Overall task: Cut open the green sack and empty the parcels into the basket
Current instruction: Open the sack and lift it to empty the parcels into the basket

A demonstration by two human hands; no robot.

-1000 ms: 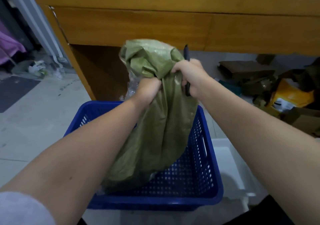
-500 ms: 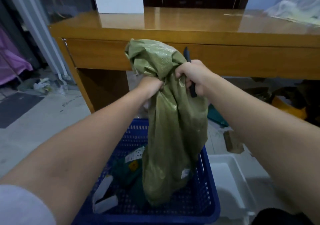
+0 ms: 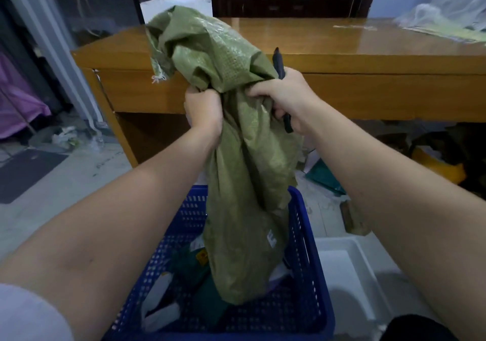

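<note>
Both hands hold the sack up by its bunched end, open mouth hanging down into the basket. Left hand: grip fully closed on a gathered fold of the weave. Right hand: grip closed on the adjacent fold, and the same fist also traps a dark cutter, one tip standing above the knuckles, the other showing below the palm. The sack hangs limp and narrow, its lower end inside the basket near the right wall, with no clear bulges along its length. Parcels already lie on the basket floor: dark green ones, with white ones at the near left. Judgement: cutting is done and the emptying is nearly complete; whether anything is lodged in the lower folds cannot be told, as the mouth is hidden among the parcels. Left to do: a shake or a further lift to clear the sack, then set it aside. A white tray sits just right of the basket; the counter stands beyond.
</note>
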